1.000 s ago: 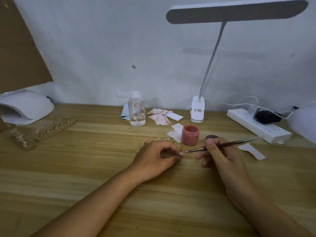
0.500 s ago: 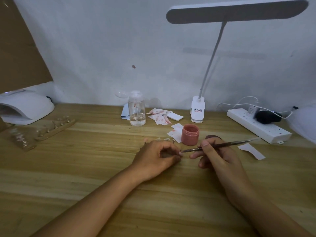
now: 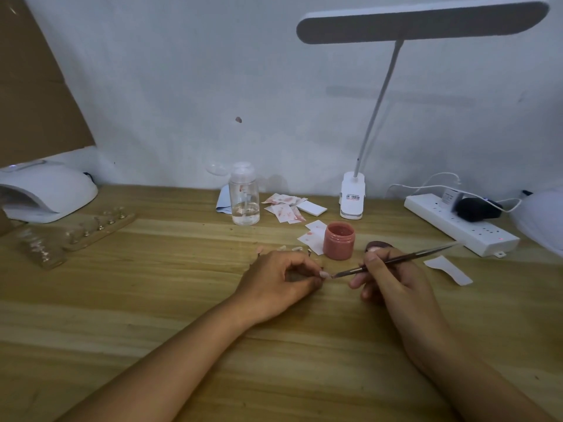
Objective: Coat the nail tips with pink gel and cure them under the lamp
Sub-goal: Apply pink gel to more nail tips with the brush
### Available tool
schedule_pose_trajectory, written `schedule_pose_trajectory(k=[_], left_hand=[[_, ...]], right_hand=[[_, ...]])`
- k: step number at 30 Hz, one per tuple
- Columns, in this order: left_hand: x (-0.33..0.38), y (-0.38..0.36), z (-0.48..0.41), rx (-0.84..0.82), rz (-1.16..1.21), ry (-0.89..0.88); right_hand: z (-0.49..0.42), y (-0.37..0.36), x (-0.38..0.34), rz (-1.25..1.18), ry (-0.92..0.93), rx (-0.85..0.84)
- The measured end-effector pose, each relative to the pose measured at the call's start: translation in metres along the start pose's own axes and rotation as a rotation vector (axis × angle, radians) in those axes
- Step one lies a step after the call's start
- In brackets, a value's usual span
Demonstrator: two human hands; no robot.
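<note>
Right hand touches brush to nail tip pinched by left hand

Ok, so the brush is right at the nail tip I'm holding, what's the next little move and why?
Probably draw the brush along the nail tip in one short stroke to spread gel. Its bristle end meets the tip pinched by the left hand, and the right hand grips the handle. The curing lamp, far left, can wait.

The wooden desk carries an open pink gel jar near centre, a clear bottle toward 12 o'clock, a white curing lamp at 10 o'clock and a power strip at 2 o'clock.
</note>
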State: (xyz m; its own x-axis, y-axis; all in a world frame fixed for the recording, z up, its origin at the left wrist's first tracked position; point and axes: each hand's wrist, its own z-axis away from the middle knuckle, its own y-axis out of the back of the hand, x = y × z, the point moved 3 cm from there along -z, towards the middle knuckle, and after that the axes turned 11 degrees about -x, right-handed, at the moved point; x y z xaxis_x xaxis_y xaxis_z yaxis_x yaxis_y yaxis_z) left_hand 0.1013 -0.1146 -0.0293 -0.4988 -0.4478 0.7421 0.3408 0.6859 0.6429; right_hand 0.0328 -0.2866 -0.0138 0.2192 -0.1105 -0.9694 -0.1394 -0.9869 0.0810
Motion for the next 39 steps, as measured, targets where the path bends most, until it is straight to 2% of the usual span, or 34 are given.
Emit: schedule_pose_trajectory(k=[7, 11, 17, 20, 24, 32, 39], left_hand=[[0.008, 0.004, 0.003, 0.118, 0.126, -0.081], [0.004, 0.011, 0.006, 0.283, 0.191, -0.061], [-0.009, 0.047, 0.011, 0.621, 0.384, 0.005], [-0.019, 0.060, 0.015, 0.691, 0.438, 0.051], [-0.029, 0.053, 0.013, 0.599, 0.475, 0.122], [-0.023, 0.045, 0.005, 0.368, 0.171, 0.123], [-0.026, 0.042, 0.002, 0.279, -0.033, 0.152]], right_hand=[[0.001, 0.008, 0.000, -0.080, 0.025, 0.082], [0.001, 0.009, 0.000, -0.095, 0.015, 0.084], [0.003, 0.008, -0.002, -0.079, 0.021, 0.082], [0.004, 0.006, -0.003, -0.083, 0.020, 0.077], [0.004, 0.006, -0.003, -0.072, 0.017, 0.078], [0.003, 0.005, -0.002, -0.044, 0.020, 0.071], [0.003, 0.004, -0.002, -0.032, 0.015, 0.064]])
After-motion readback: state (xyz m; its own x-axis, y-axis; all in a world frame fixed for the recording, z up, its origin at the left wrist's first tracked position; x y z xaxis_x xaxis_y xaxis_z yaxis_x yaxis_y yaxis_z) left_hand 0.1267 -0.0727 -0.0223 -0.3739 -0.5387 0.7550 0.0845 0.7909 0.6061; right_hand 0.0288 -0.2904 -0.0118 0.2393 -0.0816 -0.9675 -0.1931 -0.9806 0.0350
